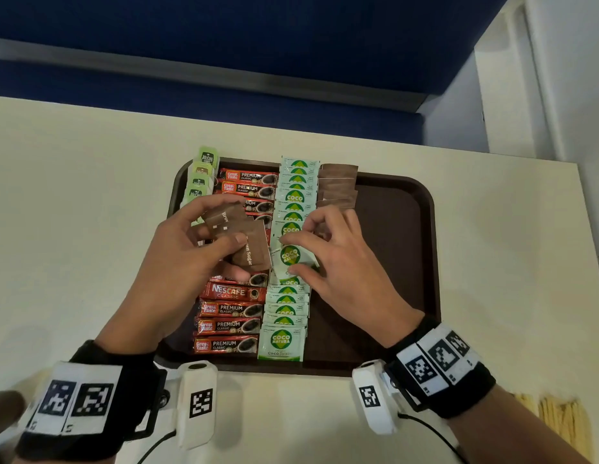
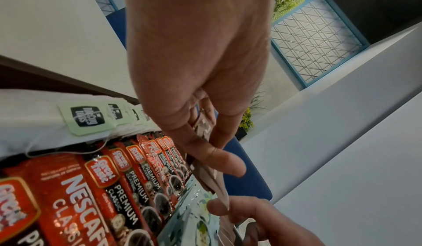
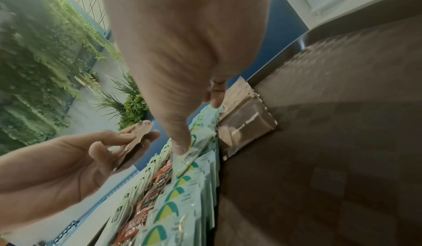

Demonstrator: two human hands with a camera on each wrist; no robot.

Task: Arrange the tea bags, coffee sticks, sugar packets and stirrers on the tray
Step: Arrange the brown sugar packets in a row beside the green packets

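Note:
A dark brown tray (image 1: 428, 229) holds columns of tea bags (image 1: 201, 179), red coffee sticks (image 1: 229, 309), green-white Coco sugar packets (image 1: 284, 313) and a short row of brown sugar packets (image 1: 336, 185). My left hand (image 1: 229, 222) hovers over the coffee sticks and grips a fan of several brown sugar packets (image 1: 254, 249), seen edge-on in the left wrist view (image 2: 212, 179). My right hand (image 1: 294, 259) is over the Coco column, thumb and forefinger pinching one tilted Coco sugar packet (image 1: 284, 254), which the thumb (image 3: 180, 147) touches in the right wrist view.
Bare tray floor (image 1: 388, 256) lies right of the brown sugar row. Pale wooden stirrers (image 1: 559, 420) lie on the cream table at the near right. A blue partition (image 1: 224, 45) rises behind the table's far edge.

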